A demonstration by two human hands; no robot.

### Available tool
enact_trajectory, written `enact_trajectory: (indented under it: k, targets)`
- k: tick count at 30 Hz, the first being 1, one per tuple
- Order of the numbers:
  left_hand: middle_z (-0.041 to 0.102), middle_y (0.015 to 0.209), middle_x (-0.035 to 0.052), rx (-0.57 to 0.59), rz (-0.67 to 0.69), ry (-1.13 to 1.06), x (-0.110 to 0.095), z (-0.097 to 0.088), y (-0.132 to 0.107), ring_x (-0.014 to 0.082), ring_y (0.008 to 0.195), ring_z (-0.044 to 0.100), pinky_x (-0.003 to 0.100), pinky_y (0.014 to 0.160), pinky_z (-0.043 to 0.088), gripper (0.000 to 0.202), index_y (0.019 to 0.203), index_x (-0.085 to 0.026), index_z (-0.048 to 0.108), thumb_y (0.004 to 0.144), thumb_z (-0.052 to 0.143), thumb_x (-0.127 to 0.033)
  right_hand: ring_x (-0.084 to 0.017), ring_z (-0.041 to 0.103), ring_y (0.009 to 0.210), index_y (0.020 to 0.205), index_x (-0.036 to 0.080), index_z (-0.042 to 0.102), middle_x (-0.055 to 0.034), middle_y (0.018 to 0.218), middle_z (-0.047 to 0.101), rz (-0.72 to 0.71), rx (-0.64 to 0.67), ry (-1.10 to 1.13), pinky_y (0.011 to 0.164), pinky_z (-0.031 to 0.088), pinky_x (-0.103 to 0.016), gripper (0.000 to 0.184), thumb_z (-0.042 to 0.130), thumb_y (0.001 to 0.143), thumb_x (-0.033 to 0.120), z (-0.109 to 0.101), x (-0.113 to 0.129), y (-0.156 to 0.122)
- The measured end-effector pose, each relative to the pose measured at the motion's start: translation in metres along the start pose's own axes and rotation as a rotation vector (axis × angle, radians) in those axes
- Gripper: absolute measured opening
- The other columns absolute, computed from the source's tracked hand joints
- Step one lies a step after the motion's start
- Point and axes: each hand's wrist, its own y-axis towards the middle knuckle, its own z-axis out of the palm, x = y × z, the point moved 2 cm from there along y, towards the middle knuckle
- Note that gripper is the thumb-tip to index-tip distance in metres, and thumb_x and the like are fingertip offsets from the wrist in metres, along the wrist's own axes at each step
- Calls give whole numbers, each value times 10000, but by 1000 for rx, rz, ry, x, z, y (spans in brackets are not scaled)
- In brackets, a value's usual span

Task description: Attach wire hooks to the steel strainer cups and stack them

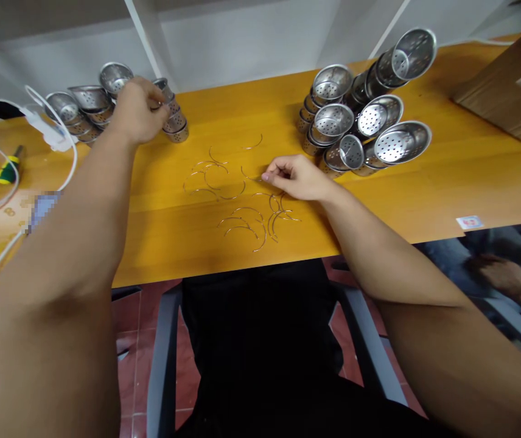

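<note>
My left hand (140,112) reaches to the back left, its fingers curled against a short stack of perforated metal cups (177,126). Its thumb and forefinger close at the side of an upper cup; the exact contact is partly hidden. More such cups (87,100) stand in stacks behind and left of that wrist. Over the middle of the table, my right hand (297,176) is closed in a pinch on a thin curved wire (249,175). Several loose curved wires (242,222) lie scattered on the wood in front and to the left of it.
Tilted stacks of perforated cups (333,121) stand right of centre. A cardboard box (511,91) sits at the far right. At left lie a white cable (74,159) and a green-yellow screwdriver (8,170). Another person's hand (500,274) shows at lower right.
</note>
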Motion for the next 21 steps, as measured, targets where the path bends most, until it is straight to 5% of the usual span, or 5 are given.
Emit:
enact_trajectory:
  k: [4,9,13,18,21]
  targets:
    - [828,1081,8,-13,-213,112,-29,-16,-19,184,959,511,577,1286,666,584,1179,-229,912,879,1288,-560,-195,562,824,977,247,732,-45,906,708,7,11,3,723,459,-378,690,906,1091,905,-1,-1,-1]
    - [810,1274,-7,-133,-223,46,-42,-1,-31,174,976,567,711,1244,705,972,1527,-210,792,806,1330,-576,-216,608,853,1003,243,753,-66,943,742,17,17,5,760,485,-391,729,909,1071,952,0,0,-1]
    - [712,1186,-5,-116,-242,73,-39,8,-25,184,955,457,723,1392,602,691,1142,-234,870,773,1342,-578,-216,611,847,1004,241,759,-68,941,748,26,21,5,765,484,-397,777,898,1044,1004,0,1,-1]
    - [585,1129,6,-158,-253,89,-57,18,-19,216,1080,499,677,1358,596,490,962,-241,716,914,1187,-110,-218,614,855,996,248,764,-65,944,761,26,17,2,768,489,-395,720,918,1051,949,-1,1,-1]
    - [535,1125,23,-199,-243,95,-72,27,-19,237,1225,485,639,1436,542,680,858,-284,530,878,1067,132,-214,602,832,977,251,757,-60,928,762,29,10,4,754,474,-392,706,926,1052,932,0,2,-1]
